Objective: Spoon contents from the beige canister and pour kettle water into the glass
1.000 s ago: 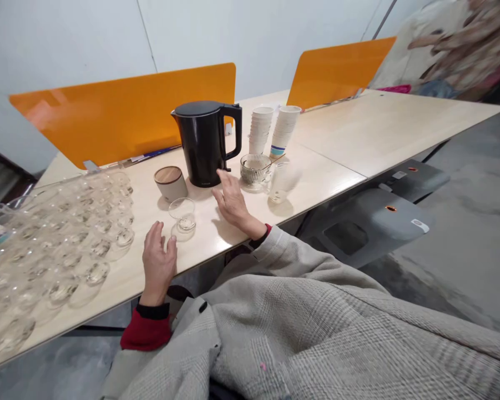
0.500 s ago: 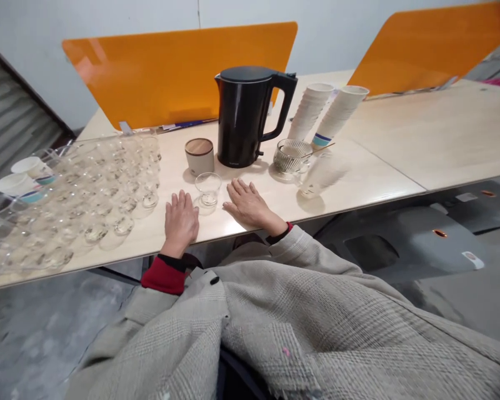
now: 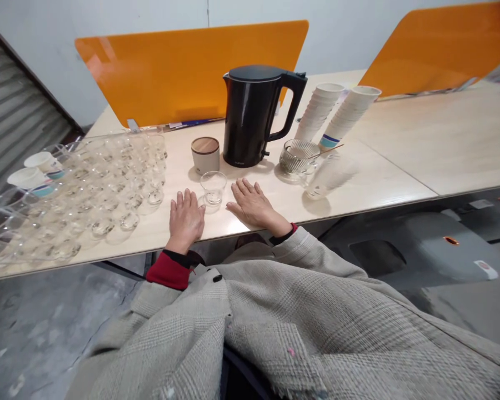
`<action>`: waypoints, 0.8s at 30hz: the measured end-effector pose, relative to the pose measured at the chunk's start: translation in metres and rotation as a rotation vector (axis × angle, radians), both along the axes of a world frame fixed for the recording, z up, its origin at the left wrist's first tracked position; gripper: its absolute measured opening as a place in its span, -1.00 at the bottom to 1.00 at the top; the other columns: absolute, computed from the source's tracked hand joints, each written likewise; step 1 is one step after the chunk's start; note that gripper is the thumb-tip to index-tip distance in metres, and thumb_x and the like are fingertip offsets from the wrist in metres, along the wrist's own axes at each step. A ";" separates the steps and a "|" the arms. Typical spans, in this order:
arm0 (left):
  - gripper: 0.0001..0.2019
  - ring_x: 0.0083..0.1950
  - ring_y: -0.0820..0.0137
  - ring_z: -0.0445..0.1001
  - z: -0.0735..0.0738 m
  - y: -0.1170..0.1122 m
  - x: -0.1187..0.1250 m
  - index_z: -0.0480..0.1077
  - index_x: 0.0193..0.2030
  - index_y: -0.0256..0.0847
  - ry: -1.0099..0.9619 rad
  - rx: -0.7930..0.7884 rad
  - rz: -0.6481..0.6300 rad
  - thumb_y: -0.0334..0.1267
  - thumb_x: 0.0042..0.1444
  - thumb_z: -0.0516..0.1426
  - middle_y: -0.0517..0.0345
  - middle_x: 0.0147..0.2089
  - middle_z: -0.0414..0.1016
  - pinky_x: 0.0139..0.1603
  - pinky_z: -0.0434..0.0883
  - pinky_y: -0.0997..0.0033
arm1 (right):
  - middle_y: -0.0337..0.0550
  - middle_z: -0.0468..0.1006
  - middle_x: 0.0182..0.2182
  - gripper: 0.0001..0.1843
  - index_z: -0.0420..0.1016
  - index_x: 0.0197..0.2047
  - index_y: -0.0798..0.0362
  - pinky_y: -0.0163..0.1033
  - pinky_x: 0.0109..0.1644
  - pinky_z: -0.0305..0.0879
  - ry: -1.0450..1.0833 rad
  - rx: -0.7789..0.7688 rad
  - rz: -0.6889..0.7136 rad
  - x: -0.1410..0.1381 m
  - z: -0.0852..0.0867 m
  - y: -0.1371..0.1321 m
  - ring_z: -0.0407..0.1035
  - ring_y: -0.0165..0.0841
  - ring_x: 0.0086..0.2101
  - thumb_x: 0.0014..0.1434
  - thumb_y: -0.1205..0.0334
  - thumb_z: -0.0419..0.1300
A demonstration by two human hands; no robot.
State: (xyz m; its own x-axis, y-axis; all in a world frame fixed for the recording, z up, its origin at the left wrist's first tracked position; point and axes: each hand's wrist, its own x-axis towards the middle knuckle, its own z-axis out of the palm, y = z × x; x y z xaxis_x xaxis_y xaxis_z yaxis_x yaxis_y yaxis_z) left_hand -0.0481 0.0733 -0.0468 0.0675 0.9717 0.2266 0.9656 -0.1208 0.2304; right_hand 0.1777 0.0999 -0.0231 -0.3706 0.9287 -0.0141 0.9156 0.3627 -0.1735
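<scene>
My left hand lies flat and open on the pale wooden table, palm down. My right hand rests the same way, fingers spread, holding nothing. Between them, a little further back, stands a small clear glass cup; neither hand touches it. Behind the cup sit a beige canister with a wooden lid and a black electric kettle.
Several clear glass cups crowd the table's left side, with two paper cups beyond them. Right of the kettle are a ribbed glass cup, a clear tumbler and two leaning stacks of paper cups. Orange dividers stand behind.
Both hands have settled flat on the table on either side of the small glass cup. The view has swung left and steadied.
</scene>
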 end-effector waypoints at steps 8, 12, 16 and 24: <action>-0.35 0.71 -0.20 0.05 0.007 -0.003 0.004 0.22 0.57 -0.52 0.029 -0.047 0.014 -0.15 0.49 -0.09 -0.41 0.66 0.12 0.67 0.04 -0.37 | 0.31 -0.07 0.64 -0.11 0.02 0.66 0.35 0.36 0.66 -0.22 -0.008 0.009 -0.005 0.001 -0.003 0.002 -0.19 0.12 0.63 0.54 -0.16 -0.10; -0.36 0.71 -0.22 0.06 0.009 -0.003 0.004 0.22 0.57 -0.53 0.032 -0.049 0.005 -0.15 0.49 -0.09 -0.41 0.66 0.12 0.66 0.05 -0.39 | 0.31 -0.09 0.64 -0.11 0.01 0.66 0.34 0.34 0.67 -0.23 -0.018 -0.006 -0.007 0.000 -0.001 0.001 -0.20 0.11 0.63 0.55 -0.15 -0.11; -0.35 0.72 -0.17 0.04 0.015 -0.005 0.006 0.18 0.59 -0.52 0.075 -0.086 0.024 -0.15 0.51 -0.10 -0.38 0.67 0.10 0.68 0.05 -0.33 | 0.34 -0.10 0.64 -0.11 0.01 0.66 0.36 0.37 0.66 -0.24 -0.016 -0.007 -0.002 0.000 -0.001 0.001 -0.21 0.12 0.63 0.55 -0.15 -0.11; -0.34 0.74 -0.07 -0.02 0.025 -0.009 0.010 0.10 0.64 -0.47 0.176 -0.156 0.053 -0.13 0.55 -0.17 -0.26 0.71 0.02 0.70 0.05 -0.21 | 0.32 -0.10 0.65 -0.10 0.00 0.66 0.35 0.35 0.66 -0.24 -0.023 -0.007 0.000 0.001 -0.002 0.001 -0.21 0.12 0.63 0.55 -0.17 -0.11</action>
